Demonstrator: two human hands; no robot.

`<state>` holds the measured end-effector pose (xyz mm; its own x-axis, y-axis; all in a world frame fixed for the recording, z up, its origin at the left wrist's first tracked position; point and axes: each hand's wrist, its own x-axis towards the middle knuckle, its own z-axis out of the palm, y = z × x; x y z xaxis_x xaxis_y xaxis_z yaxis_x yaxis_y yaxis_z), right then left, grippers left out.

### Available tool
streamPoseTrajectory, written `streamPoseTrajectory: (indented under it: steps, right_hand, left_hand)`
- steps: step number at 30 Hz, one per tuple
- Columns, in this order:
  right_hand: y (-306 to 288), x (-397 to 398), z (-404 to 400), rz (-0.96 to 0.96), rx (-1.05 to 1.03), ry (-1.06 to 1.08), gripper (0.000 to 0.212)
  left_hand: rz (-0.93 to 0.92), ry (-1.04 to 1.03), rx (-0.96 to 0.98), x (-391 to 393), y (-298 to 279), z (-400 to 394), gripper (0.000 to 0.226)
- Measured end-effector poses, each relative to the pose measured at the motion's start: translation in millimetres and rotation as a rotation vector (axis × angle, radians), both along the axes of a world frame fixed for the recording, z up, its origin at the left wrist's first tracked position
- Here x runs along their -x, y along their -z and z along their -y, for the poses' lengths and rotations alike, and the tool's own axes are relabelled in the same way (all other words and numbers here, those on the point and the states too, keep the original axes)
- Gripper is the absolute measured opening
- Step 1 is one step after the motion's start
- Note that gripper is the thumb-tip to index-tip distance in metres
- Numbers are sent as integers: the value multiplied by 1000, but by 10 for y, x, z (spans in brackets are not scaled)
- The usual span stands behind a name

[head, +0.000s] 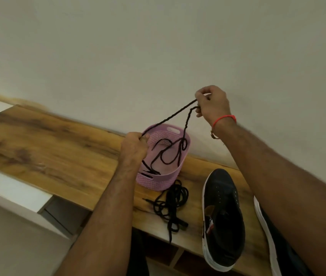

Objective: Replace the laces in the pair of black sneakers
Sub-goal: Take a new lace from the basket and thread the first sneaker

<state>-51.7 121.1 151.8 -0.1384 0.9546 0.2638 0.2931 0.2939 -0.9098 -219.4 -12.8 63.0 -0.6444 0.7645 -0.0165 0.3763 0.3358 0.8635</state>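
Above the pink basket (163, 183) on the wooden bench (48, 140), the left hand (135, 145) and the raised right hand (213, 103) each pinch a black lace (173, 114), its slack trailing into the basket. Another lace pile (170, 204) lies beside the black sneaker (222, 216).

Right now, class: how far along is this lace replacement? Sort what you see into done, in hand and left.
Done: the black sneaker on the wooden shelf shows no lace, and a loose lace pile lies beside it. In hand: the left hand and right hand hold a black lace above the pink basket. Left: threading it; the second sneaker is mostly hidden.
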Motion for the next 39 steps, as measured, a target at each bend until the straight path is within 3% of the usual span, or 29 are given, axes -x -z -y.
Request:
streamPoseTrajectory:
  steps: [3,5,7,9,12,15,17,20,25,29,32,36,39]
  right_hand:
    - [55,0,64,104,91,-206,7]
    - [29,-6,124,-32,184,-305,11]
    - [-51,-17,181,-236,254,-362,15]
    - [-163,-18,231,-490,351,-468,17]
    - [-347,3,339,-786,459,-660,19]
    - [-541,27,447,-1045,476,-744,18]
    - [-663,-5,455,-1200,455,-743,19]
    - [-778,-170,340,-1365,363,-663,19]
    - [-708,-548,183,-1377,350,-485,20]
    - [-607,-642,293,-1346,384,-555,24]
    - [-715,-702,327,-1428,341,-607,26]
    - [-899,-955,215,-1507,206,-516,28]
    - [-925,-1221,68,-1548,161,-443,30]
  left_hand:
    - [207,-135,-255,-29,-102,-48,22]
    - [411,-183,-416,-42,-168,-48,23]
    - [476,-163,-459,-90,-207,-15,30]
    - [424,-75,-471,-149,-241,7,39]
    - [370,261,-461,-281,-254,-10,42]
    - [76,515,-283,-441,-157,-46,40]
    - [-97,585,-148,-507,-74,-52,20]
    - [-106,587,-59,-532,-21,-55,19]
    - [118,487,-176,-597,-202,-10,28]
    - [228,790,-245,-898,-260,32,26]
    - [149,906,-169,-1058,-189,25,32]
    - [116,825,-156,-952,-132,3,31]
    - [-113,730,-19,-749,-40,-25,35]
